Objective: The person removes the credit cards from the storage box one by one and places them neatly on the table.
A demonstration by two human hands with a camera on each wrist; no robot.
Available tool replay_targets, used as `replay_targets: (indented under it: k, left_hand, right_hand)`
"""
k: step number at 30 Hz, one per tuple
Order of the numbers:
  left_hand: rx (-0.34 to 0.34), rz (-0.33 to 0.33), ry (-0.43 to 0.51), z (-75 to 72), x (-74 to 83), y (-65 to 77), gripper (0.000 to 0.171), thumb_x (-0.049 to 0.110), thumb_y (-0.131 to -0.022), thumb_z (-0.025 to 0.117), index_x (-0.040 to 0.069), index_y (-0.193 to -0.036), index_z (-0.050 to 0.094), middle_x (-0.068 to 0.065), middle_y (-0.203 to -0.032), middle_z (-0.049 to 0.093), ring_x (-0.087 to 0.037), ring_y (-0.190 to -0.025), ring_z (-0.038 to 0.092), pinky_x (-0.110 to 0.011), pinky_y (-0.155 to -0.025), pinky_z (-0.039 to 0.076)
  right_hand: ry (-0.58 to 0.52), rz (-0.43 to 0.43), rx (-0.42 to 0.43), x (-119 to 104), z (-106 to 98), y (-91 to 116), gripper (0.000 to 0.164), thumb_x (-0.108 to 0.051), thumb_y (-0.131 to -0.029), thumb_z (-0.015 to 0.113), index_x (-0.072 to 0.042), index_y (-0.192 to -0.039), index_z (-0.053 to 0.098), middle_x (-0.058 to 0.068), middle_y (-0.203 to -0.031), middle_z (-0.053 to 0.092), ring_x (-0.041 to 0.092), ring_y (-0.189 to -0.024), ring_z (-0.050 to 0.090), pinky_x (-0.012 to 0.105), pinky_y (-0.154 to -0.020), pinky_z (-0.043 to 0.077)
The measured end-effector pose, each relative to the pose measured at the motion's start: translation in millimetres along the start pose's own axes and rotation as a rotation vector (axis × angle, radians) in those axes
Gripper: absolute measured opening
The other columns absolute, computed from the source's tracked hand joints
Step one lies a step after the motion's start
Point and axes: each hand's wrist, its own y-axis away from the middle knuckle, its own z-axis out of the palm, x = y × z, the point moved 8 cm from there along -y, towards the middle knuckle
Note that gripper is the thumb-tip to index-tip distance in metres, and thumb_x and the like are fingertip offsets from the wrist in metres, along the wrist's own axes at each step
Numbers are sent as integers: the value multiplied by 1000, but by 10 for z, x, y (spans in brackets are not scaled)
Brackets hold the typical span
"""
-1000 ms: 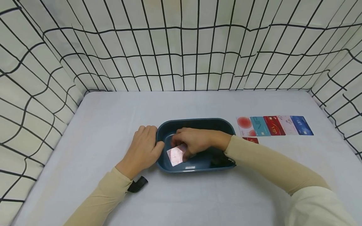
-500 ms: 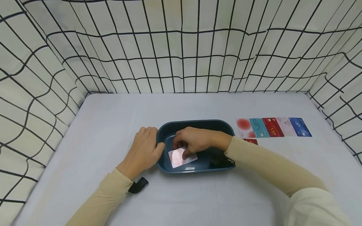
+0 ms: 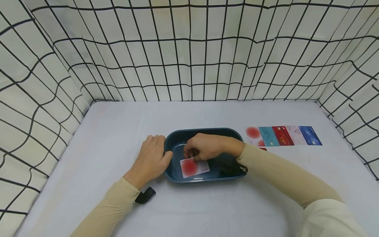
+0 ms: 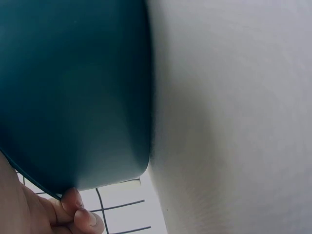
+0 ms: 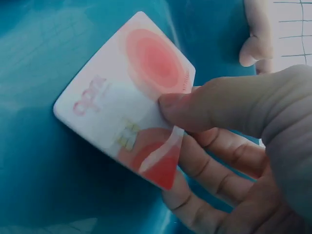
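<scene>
A dark teal tray stands on the table, and my left hand grips its left end at the rim. In the left wrist view, curled fingertips show beside the tray's outer wall. My right hand is inside the tray, pinching a white card with red circles between thumb and fingers. The right wrist view shows that card up close, tilted, with a gold chip and pale lettering. The thumb lies on its printed face. The right forearm hides part of the tray's right end.
To the right, several cards lie in an overlapping row: one with red circles, a teal one, a red one, a pale pink one and a blue one. Another red card is mostly hidden by the sleeve. Black netting surrounds the table.
The card in my right hand has changed tilt: glare covered it before, and its red circle now shows. The right hand shifted slightly; the left stays on the tray. The head view tipped a little upward.
</scene>
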Motion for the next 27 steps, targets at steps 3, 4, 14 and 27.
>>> replay_targets:
  k: [3, 4, 14, 27]
  left_hand:
    - [0, -4, 1, 0, -5, 8, 15, 19, -88, 53, 5, -88, 49, -6, -76, 45, -25, -77, 37, -33, -69, 26]
    - [0, -5, 1, 1, -8, 10, 15, 19, -88, 53, 5, -88, 49, -6, -76, 45, -24, -77, 37, -33, -69, 26]
    - [8, 4, 0, 3, -6, 9, 14, 19, -89, 53, 5, -87, 49, -6, -76, 45, -23, -76, 37, -33, -69, 26]
    - [26, 7, -4, -5, 2, 16, 13, 17, -88, 54, 5, -87, 50, -5, -75, 45, -22, -75, 36, -32, -69, 25]
  right_hand:
    - [3, 3, -8, -17, -14, 24, 16, -7, -91, 70, -15, -106, 72, -2, -92, 67, 9, -80, 58, 20, -72, 51]
    - [6, 7, -12, -20, -19, 33, 16, -7, -91, 69, -15, -106, 72, -2, -91, 67, 9, -80, 58, 20, -72, 51]
    - [14, 34, -39, -63, -41, 138, 17, -7, -92, 68, -16, -106, 72, -2, -93, 66, 9, -81, 58, 19, -71, 53]
    - [35, 30, 1, -166, -139, 284, 25, -4, -94, 66, -12, -117, 71, 1, -105, 70, 10, -91, 62, 19, -79, 55]
